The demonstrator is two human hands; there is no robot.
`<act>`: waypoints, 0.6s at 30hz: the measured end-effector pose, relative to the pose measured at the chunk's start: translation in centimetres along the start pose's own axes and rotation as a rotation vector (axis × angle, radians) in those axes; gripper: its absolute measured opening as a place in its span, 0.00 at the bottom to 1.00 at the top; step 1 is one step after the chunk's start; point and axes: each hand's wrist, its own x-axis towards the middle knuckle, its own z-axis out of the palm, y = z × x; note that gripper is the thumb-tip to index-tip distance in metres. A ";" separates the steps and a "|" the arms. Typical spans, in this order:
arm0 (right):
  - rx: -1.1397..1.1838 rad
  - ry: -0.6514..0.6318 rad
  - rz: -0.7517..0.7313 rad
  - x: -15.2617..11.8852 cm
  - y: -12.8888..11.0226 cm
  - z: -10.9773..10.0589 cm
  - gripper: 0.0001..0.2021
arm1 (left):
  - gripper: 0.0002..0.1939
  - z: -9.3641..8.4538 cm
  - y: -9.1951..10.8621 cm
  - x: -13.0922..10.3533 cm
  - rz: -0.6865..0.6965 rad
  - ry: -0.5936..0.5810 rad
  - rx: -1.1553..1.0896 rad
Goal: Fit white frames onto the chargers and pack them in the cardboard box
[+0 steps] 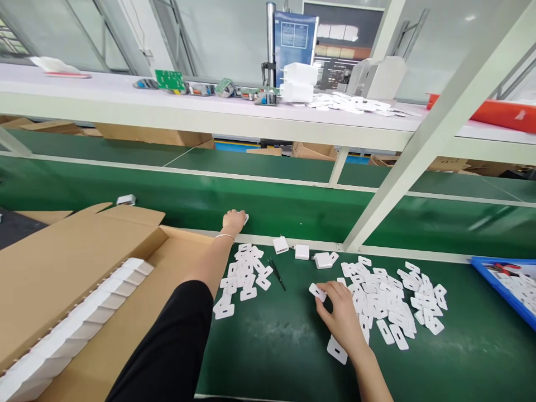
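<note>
My left hand (234, 221) is stretched over the green belt beyond the table's back edge, its fingers closed on a small white object (246, 219), mostly hidden. Between the thumb and fingers of my right hand (337, 307) is a white plate (317, 292) with a small slot. A large pile of similar white plates (379, 298) lies beside my right hand. A smaller pile (243, 271) lies below my left hand, with black tweezers (277, 273) at its right. White adapter blocks (301, 252) stand along the back edge.
An open cardboard box (176, 251) with a row of white blocks (104, 296) takes up the left side. At the right is a blue-rimmed tray (502, 290). A slanted white post (402, 173) rises behind the table to a shelf (209, 111) holding circuit boards.
</note>
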 end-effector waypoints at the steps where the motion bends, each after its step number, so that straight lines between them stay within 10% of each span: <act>1: 0.048 -0.006 0.020 0.3 -0.4 -0.4 0.10 | 0.23 0.0 0.7 -0.1 0.033 -0.002 -0.019; 8: 0.311 0.062 0.135 3.4 -3.4 -2.4 0.11 | 0.26 2.0 6.4 -2.9 0.148 -0.009 -0.230; 18: 0.533 0.120 0.161 4.1 -4.4 -4.6 0.12 | 0.24 1.0 8.7 -6.4 0.299 -0.003 -0.990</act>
